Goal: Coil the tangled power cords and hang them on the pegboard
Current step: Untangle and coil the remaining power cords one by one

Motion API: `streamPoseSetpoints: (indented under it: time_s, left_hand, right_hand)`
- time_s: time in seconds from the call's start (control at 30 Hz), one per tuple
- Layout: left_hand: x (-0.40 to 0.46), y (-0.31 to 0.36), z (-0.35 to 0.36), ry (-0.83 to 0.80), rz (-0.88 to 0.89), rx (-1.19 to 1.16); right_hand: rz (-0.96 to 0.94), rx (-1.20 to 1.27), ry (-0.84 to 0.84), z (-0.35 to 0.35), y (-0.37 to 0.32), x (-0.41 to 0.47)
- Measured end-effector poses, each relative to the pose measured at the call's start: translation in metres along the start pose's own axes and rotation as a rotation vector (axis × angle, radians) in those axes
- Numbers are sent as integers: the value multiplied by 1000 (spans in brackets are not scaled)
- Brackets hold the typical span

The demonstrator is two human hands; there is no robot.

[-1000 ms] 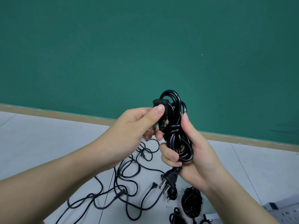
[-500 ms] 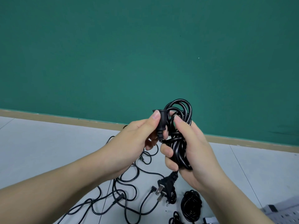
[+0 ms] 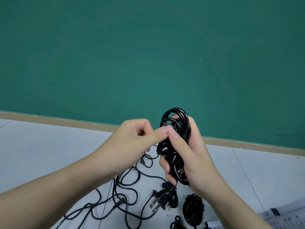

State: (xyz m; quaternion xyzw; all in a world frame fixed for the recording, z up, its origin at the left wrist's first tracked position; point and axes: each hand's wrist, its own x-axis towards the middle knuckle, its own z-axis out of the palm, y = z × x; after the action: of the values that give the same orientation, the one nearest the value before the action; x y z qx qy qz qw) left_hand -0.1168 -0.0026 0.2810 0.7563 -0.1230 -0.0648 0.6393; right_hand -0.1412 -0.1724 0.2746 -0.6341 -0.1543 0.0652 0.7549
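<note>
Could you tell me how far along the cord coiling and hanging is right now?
Done: at least one coiled bundle lies on the floor. In hand: the right hand grips a nearly finished coil while the left hand pinches its connector end; its plug dangles below. Left: the tangled cords on the floor are uncoiled, and nothing visibly hangs on the pegboard.
</note>
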Motion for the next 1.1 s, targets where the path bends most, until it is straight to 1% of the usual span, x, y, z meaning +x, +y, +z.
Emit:
streamPoseSetpoints:
  time_s: [0.03, 0.1, 0.2, 0.27, 0.37, 0.5, 0.67, 0.83, 0.97, 1.1]
  left_hand:
    - [0, 0, -1, 36, 35, -45]
    - [0, 1, -1, 42, 90, -103]
    - [-1, 5, -2, 51, 95, -137]
    - [0, 7, -6, 15, 65, -172]
    - [2, 9, -15, -87, 52, -199]
    - [-1, 8, -17, -93, 102, -156]
    - [-1, 9, -13, -29, 171, -117]
    - [-1, 8, -7, -28, 231, -58]
    - [1, 10, -8, 14, 289, -5]
    - [2, 10, -11, -52, 330, 58]
  right_hand:
    - [0, -10, 2, 0, 0, 0]
    - [0, -29, -7, 0, 0, -1]
    - [-1, -59, -30, -2, -1, -2]
    - [-5, -75, -54, -3, 0, -2]
    - [1, -93, -81, -1, 0, -3]
    - [22, -90, -75, 1, 1, -2]
    - [25, -51, -29, 5, 4, 0]
    - [21, -52, -9, 4, 4, 2]
    - [5, 30, 49, 5, 3, 4]
    - [-8, 93, 103, 0, -2, 7]
